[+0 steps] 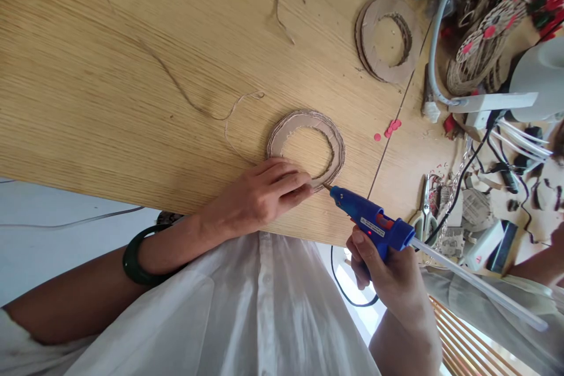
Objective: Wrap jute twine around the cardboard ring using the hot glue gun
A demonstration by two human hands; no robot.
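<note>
My left hand [261, 197] lies over the lower left edge of a cardboard ring [278, 134], its fingers together and holding the ring against the table. Strands of twine are wrapped around the ring's outer edge. A loose length of twine [180, 87] trails from near that hand across the wood to the upper left. In my right hand [392, 282] is a blue hot glue gun [359, 207], gripped by its handle. Its nozzle tip is at the ring's lower right edge, just beside my left fingertips. A long translucent glue stick [480, 286] sticks out of its back.
More cardboard rings [372, 41] lie stacked at the upper right. Small red discs [389, 130] sit by the table seam. Scissors [423, 211], cords and scraps crowd the right side, beside a white lamp [493, 101]. Another person's arm [540, 261] shows at the right edge.
</note>
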